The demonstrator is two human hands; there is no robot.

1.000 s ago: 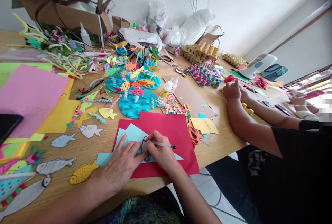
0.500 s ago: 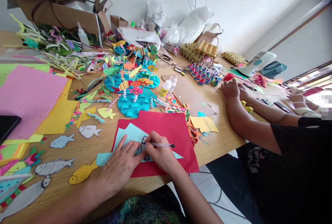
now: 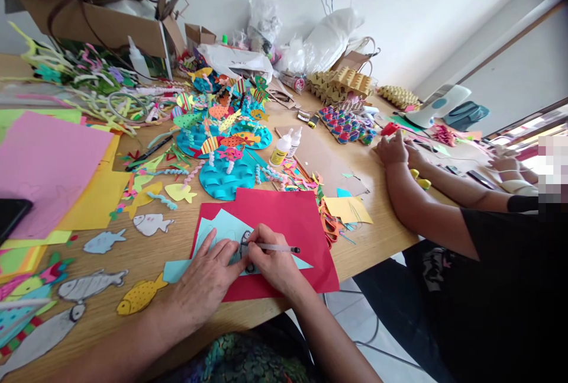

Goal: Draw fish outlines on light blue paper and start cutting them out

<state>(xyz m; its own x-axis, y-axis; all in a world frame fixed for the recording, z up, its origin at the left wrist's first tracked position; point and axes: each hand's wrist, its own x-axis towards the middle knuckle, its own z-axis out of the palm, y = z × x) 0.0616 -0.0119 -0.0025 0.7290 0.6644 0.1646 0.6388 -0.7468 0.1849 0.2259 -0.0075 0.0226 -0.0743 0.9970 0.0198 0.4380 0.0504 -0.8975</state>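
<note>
Light blue paper (image 3: pixel 225 224) with dark pen lines on it lies over a red sheet (image 3: pixel 288 211) at the table's near edge. My left hand (image 3: pixel 212 270) rests flat on the blue paper, fingers spread and holding nothing. Pinched in my right hand (image 3: pixel 270 256) is a clear pen (image 3: pixel 281 247) with a black end, pointing to the right. Its tip, at the drawn lines, is hidden by my fingers. A yellow paper fish (image 3: pixel 141 294) and a grey striped fish (image 3: pixel 91 284) lie left of my left hand.
Blue bases with paper fish (image 3: pixel 227 176) stand beyond the red sheet, beside glue bottles (image 3: pixel 281 149). Orange-handled scissors (image 3: pixel 329 226) lie right of it. Pink paper (image 3: pixel 53 164) is at the left. Another person's arms (image 3: pixel 426 208) rest on the table at the right.
The view has shifted slightly, so things appear a little further left. My hands have kept nearly the same pose on the paper, with the pen still held.
</note>
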